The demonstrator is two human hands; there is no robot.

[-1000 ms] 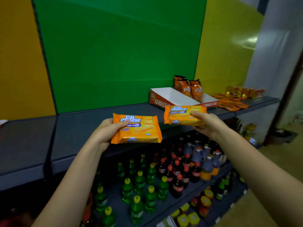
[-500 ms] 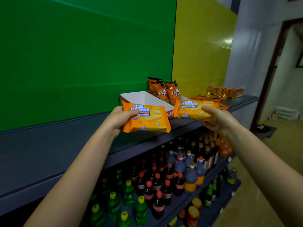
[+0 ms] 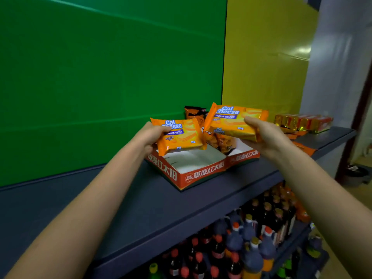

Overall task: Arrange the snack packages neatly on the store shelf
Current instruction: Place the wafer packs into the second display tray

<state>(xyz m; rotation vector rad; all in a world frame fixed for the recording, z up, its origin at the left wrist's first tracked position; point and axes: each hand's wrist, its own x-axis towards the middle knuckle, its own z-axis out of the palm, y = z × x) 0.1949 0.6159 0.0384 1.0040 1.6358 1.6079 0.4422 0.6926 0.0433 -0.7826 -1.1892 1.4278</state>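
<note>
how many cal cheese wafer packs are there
2. The left Cal Cheese pack is in the left hand over the red cardboard tray; the right Cal Cheese pack is in the right hand. Orange packets farther right can't be identified.

The left pack and right pack are orange, with white-and-blue lettering and a pale yellow wafer print. The tray is red with white characters, white inside. Bags behind are orange and black. The shelf is dark blue-grey, backed by a green panel and a yellow panel.
</note>
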